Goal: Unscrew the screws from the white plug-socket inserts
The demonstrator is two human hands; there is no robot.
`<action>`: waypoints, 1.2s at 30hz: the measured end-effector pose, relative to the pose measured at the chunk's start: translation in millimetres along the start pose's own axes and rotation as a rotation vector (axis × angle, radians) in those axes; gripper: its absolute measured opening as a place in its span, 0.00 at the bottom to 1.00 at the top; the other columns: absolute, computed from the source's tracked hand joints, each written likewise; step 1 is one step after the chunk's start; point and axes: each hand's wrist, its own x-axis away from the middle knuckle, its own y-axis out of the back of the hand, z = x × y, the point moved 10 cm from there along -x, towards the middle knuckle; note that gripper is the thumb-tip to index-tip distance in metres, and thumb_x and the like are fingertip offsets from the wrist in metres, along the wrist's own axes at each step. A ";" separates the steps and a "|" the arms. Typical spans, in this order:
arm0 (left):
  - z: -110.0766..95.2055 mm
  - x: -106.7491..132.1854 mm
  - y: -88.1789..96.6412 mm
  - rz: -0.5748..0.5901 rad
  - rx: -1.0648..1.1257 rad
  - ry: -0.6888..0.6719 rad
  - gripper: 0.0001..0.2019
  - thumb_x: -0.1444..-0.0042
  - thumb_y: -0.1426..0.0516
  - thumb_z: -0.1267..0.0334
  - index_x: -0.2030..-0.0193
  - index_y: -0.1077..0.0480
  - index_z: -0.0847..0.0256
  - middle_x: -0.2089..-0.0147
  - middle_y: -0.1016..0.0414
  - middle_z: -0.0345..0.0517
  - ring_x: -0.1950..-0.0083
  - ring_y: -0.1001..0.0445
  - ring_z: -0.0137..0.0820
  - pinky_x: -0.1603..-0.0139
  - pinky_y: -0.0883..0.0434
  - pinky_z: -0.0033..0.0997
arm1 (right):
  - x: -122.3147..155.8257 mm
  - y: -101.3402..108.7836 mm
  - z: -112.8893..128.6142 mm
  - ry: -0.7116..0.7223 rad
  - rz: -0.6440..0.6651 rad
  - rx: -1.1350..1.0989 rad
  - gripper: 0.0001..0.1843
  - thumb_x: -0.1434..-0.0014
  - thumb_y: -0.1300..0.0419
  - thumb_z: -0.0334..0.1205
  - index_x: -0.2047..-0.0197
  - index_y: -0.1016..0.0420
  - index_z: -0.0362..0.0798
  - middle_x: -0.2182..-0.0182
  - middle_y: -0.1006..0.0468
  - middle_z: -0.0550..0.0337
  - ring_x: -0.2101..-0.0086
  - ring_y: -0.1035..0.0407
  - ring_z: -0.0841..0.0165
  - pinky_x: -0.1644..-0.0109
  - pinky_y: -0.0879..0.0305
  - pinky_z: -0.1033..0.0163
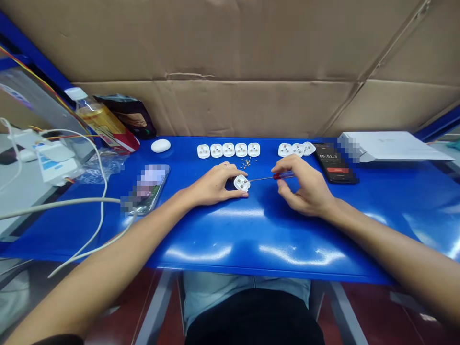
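Forearms (pixel 108 254) over blue bench (pixel 273 244): slip risk

Left hand (pixel 213 184) pins white plug base (pixel 242 183) under curled fingers; right hand (pixel 305 187) pinches red-handled screwdriver (pixel 282 176), shaft reaching base. Risk: slipped tip could knock base into nearby loose screws (pixel 246 163), scattering them.

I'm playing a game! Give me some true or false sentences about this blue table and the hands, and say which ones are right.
The right hand holds a screwdriver with a red handle. True.
The row of plug bases behind the hands has seven. False: it has five.
The left hand is holding a white plug base. True.
The black phone lies left of both hands. False: it lies beyond and right of the right hand.
Tiny screws sit in a small heap on the blue table. True.
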 end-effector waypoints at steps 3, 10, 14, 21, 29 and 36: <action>-0.2 0.1 0.3 0.000 0.002 0.002 0.27 0.36 0.33 0.44 0.38 0.23 0.60 0.50 0.19 0.49 0.49 0.24 0.42 0.45 0.30 0.40 | 1.5 -0.4 -9.8 -0.093 0.007 0.050 0.09 0.32 0.40 0.37 0.48 0.28 0.50 0.60 0.17 0.52 0.64 0.20 0.58 0.61 0.22 0.54; -0.8 0.3 0.3 -0.011 0.009 -0.019 0.26 0.36 0.33 0.44 0.39 0.22 0.60 0.52 0.19 0.49 0.51 0.24 0.41 0.45 0.30 0.39 | 2.9 0.3 0.3 0.012 -0.026 0.036 0.06 0.32 0.40 0.35 0.53 0.27 0.54 0.62 0.17 0.57 0.67 0.21 0.62 0.63 0.23 0.57; -2.3 0.3 1.2 -0.012 0.003 -0.011 0.26 0.36 0.33 0.46 0.39 0.22 0.61 0.51 0.18 0.50 0.50 0.23 0.42 0.45 0.30 0.39 | 2.1 1.0 1.2 0.012 -0.007 0.002 0.13 0.37 0.38 0.32 0.50 0.28 0.53 0.57 0.17 0.53 0.60 0.20 0.57 0.56 0.21 0.52; -0.9 0.3 1.1 -0.005 0.007 -0.001 0.27 0.36 0.34 0.44 0.39 0.22 0.59 0.51 0.18 0.49 0.50 0.23 0.43 0.46 0.30 0.40 | 4.1 -1.2 -8.4 -0.064 0.003 0.107 0.03 0.29 0.41 0.37 0.53 0.26 0.52 0.64 0.15 0.59 0.69 0.20 0.63 0.66 0.25 0.59; -1.2 0.5 0.7 -0.001 0.013 -0.002 0.26 0.36 0.33 0.46 0.38 0.23 0.61 0.50 0.18 0.49 0.49 0.23 0.42 0.45 0.30 0.39 | 2.7 -1.0 -8.4 -0.078 0.020 0.055 0.10 0.33 0.37 0.35 0.49 0.27 0.51 0.60 0.16 0.55 0.66 0.19 0.61 0.63 0.22 0.57; -2.3 0.3 1.7 -0.012 0.008 -0.007 0.26 0.36 0.33 0.45 0.39 0.22 0.61 0.51 0.18 0.50 0.50 0.23 0.42 0.46 0.29 0.40 | 2.8 -0.9 -1.8 0.009 0.002 0.091 0.06 0.32 0.40 0.34 0.52 0.26 0.51 0.60 0.15 0.55 0.66 0.19 0.62 0.62 0.23 0.58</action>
